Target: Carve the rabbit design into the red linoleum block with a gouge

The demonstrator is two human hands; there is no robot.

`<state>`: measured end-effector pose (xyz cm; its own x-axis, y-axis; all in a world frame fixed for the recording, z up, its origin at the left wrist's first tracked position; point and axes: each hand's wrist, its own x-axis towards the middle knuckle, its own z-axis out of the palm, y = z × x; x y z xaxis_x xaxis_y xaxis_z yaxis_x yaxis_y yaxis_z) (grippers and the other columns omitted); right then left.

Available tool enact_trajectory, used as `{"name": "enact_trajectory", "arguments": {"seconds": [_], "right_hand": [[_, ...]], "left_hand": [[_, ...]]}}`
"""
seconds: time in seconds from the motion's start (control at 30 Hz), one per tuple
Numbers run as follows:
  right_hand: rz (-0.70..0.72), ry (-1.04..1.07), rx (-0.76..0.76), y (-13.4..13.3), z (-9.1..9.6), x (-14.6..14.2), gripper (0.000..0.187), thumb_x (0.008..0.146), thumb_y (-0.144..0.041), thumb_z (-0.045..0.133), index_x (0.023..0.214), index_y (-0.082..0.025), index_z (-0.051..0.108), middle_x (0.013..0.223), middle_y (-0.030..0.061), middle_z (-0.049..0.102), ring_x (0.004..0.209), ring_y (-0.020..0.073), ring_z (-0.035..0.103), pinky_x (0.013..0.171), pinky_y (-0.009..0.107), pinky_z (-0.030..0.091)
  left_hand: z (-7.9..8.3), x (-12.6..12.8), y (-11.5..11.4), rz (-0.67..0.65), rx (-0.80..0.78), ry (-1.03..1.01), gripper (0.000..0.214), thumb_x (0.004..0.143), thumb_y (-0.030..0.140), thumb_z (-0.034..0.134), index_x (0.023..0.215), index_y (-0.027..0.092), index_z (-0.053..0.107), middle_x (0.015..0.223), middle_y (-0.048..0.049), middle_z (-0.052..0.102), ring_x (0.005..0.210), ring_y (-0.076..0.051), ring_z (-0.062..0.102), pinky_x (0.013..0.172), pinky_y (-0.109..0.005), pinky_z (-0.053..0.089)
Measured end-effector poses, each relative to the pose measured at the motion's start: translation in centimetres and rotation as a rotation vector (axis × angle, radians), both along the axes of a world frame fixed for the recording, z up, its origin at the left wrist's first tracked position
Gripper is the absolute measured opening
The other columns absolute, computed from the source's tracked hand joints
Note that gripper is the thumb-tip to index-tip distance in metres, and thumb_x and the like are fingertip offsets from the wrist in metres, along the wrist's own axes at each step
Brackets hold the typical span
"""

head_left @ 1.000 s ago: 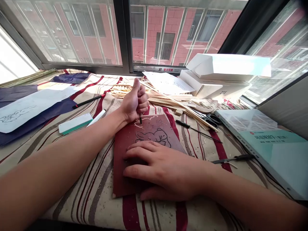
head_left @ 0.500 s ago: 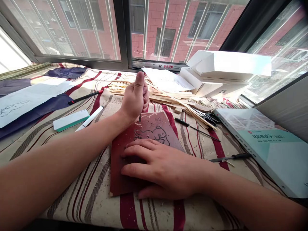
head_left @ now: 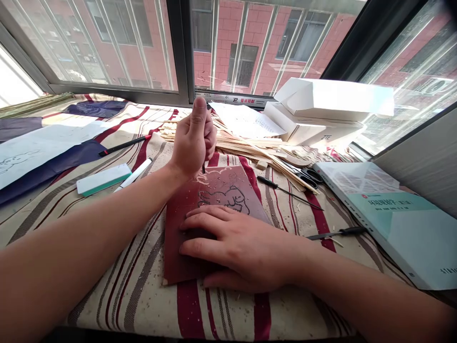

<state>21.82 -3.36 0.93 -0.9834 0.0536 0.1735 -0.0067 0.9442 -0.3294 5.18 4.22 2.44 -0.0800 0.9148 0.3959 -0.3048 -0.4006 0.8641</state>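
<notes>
A reddish-brown board (head_left: 175, 214) lies on the striped cloth, with an outline drawing of an animal (head_left: 228, 196) in dark lines and pale cut marks near its top edge. My left hand (head_left: 194, 138) is a fist with the thumb raised, closed round a carving tool whose handle is hidden. Only the tool's thin dark shaft (head_left: 203, 169) shows below the fist, at the board's upper part. My right hand (head_left: 235, 247) lies flat across the lower part of the board, fingers spread, holding nothing and covering part of the drawing.
Two slim black-handled tools (head_left: 289, 193) (head_left: 337, 233), scissors (head_left: 310, 177) and a book (head_left: 389, 214) lie to the right. Wooden strips (head_left: 246, 143) and a white box (head_left: 324, 126) stand behind. Pens (head_left: 124, 145) and a drawing sheet (head_left: 32, 147) lie left.
My left fist and the carving tool have shifted slightly left and up along the board's top. My right hand stays on the board. The whole view has moved a little.
</notes>
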Motion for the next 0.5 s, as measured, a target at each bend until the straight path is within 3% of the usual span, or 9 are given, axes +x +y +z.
{"name": "enact_trajectory", "arguments": {"seconds": [0.23,0.5], "right_hand": [[-0.004,-0.005,-0.014,0.1,-0.1,0.0,0.048,0.111,-0.041,0.051,0.145,-0.010,0.065,0.155,0.0187,0.058,0.144,0.0329,0.052,0.128,0.049,0.039],[0.001,-0.005,-0.021,0.2,-0.1,-0.1,0.048,0.111,-0.041,0.053,0.146,-0.011,0.064,0.156,0.0182,0.058,0.145,0.0312,0.050,0.128,0.048,0.039]], "left_hand": [[-0.8,-0.2,0.8,-0.137,-0.054,0.037,0.056,0.107,0.042,0.056,0.057,0.024,0.040,0.047,0.0067,0.028,0.037,-0.007,0.021,0.037,-0.026,0.017],[-0.1,0.9,-1.1,-0.169,-0.147,0.019,0.061,0.111,0.043,0.052,0.056,0.021,0.040,0.046,0.0062,0.031,0.036,-0.006,0.022,0.038,-0.022,0.017]]}}
